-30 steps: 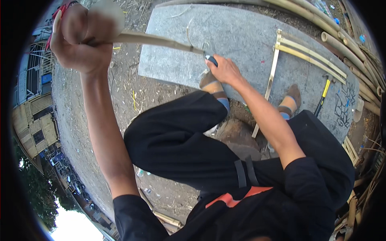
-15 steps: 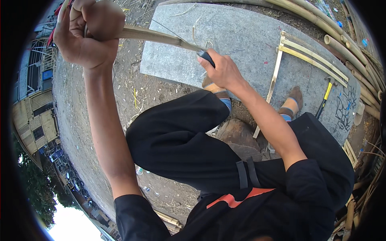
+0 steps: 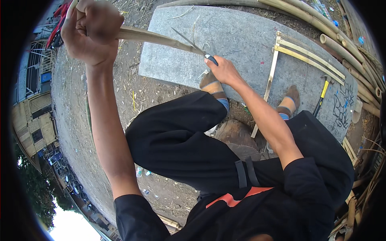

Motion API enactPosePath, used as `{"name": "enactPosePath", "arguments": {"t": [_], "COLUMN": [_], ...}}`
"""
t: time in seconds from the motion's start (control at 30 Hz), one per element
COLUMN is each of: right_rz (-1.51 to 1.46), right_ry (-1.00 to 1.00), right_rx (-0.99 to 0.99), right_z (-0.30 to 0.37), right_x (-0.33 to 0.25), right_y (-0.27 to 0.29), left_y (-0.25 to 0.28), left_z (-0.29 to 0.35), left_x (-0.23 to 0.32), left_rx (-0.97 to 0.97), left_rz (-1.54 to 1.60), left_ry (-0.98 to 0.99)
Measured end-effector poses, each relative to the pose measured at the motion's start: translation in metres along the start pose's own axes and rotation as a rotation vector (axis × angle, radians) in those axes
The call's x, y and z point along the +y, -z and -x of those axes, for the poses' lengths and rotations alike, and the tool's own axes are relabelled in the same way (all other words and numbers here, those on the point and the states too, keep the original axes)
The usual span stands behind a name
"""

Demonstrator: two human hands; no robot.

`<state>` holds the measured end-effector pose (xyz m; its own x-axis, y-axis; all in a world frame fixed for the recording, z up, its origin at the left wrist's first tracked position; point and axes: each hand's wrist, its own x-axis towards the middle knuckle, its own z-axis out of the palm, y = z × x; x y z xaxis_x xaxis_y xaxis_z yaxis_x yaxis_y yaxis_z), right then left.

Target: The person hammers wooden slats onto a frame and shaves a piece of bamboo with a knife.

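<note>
Raised at the upper left, my left hand (image 3: 86,40) is closed around one end of a long flat bamboo strip (image 3: 152,38), which slants down to the right. My right hand (image 3: 224,71) grips the dark handle of a knife (image 3: 211,60). The thin blade points up and left, away from the strip, and its base meets the strip's free end close to my right fingers. Whether the edge is in the bamboo cannot be made out. Part of my left hand is blurred.
Under my feet lies a grey concrete slab (image 3: 241,36). On it rest a frame of joined bamboo slats (image 3: 309,59) and a hammer (image 3: 323,96) with a yellow and black handle. Bamboo poles (image 3: 313,22) are stacked along the right. A wooden stump (image 3: 234,134) stands between my legs.
My right hand has shifted slightly right with the knife. The blade has swung up, away from the strip, and shows more fully. My left hand keeps its hold.
</note>
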<state>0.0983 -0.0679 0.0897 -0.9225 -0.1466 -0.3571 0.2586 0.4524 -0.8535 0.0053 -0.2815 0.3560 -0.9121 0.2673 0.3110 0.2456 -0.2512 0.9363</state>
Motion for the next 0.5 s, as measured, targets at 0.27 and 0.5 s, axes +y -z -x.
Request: {"name": "enactPosePath", "arguments": {"t": [0.27, 0.5], "right_rz": [0.235, 0.190], "right_ry": [-0.138, -0.002], "right_rx": [-0.075, 0.112], "right_z": [0.005, -0.021], "right_x": [0.016, 0.057], "right_y": [0.003, -0.014], "left_y": [-0.006, -0.002], "left_z": [0.005, 0.000], "left_x": [0.005, 0.005], "left_rx": [-0.005, -0.004], "left_rz": [0.040, 0.035], "left_ry": [0.021, 0.001]}}
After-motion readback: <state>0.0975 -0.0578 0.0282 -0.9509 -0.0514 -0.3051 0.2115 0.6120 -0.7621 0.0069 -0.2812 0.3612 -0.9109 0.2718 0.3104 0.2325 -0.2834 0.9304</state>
